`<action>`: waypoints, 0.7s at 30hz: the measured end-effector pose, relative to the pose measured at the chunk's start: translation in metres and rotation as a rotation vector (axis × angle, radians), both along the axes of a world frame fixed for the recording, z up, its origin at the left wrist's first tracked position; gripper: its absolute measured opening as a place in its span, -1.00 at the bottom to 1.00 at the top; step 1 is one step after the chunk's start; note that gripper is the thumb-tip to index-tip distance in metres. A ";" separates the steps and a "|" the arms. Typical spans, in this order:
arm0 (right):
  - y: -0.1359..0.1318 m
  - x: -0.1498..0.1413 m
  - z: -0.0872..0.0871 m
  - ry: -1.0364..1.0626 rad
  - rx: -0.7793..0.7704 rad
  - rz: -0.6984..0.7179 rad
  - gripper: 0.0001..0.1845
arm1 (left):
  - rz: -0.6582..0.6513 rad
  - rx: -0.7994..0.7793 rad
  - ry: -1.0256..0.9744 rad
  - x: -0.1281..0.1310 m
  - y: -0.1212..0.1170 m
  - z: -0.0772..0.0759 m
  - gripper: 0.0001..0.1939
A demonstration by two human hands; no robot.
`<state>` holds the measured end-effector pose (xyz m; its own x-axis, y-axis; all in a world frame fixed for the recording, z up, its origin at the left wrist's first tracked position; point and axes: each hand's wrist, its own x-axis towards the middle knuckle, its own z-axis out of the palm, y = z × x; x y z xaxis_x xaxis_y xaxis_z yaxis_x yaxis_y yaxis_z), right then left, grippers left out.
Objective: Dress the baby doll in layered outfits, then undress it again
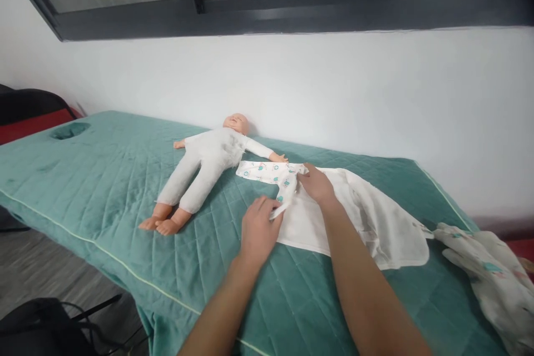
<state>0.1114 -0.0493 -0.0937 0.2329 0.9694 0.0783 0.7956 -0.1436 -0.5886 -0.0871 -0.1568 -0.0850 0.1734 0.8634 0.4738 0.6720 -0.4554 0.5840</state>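
Note:
My left hand [259, 229] is closed on the near edge of a small white baby garment [287, 182] printed with coloured figures. Further back, my right hand [317, 183] pinches the same garment close to its middle, with the fingertips partly hidden. One printed sleeve stretches left toward the doll's hand. Under and to the right of the garment spreads plain white cloth [375, 222]; whether it is part of the garment I cannot tell. A baby doll [214, 150] in a white body suit lies on its back to the left, head toward the wall.
Green quilted cover [104, 178] lies over the bed, which has a round hole [70, 130] at far left. More printed white cloth [492, 272] is bunched at the right edge. A white wall and dark window frame [292, 14] rise behind. A black object [45, 328] stands lower left.

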 end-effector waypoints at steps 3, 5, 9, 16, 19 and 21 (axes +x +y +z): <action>-0.002 0.006 0.005 0.098 0.013 -0.044 -0.51 | -0.048 0.071 0.055 0.017 -0.021 0.003 -0.86; -0.003 0.010 0.009 0.110 0.041 -0.099 -0.51 | -0.086 0.095 0.115 0.029 -0.031 0.005 -0.81; -0.003 0.015 0.011 0.143 0.048 -0.150 -0.51 | -0.123 0.093 0.130 0.049 -0.042 0.006 -0.84; 0.004 0.007 0.004 0.314 0.007 -0.006 -0.51 | 0.012 -0.150 -0.259 0.048 -0.039 0.007 -0.70; 0.005 0.002 0.003 0.413 0.007 0.054 -0.47 | -0.003 -0.182 -0.294 0.045 -0.038 0.006 -0.66; 0.003 0.001 0.006 0.454 0.010 0.060 -0.45 | -0.023 -0.165 -0.254 0.045 -0.038 0.005 -0.69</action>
<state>0.1121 -0.0462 -0.0881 0.1896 0.9818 -0.0089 0.4638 -0.0975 -0.8806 -0.0422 -0.1951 -0.0795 0.0882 0.9295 0.3580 0.4854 -0.3540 0.7994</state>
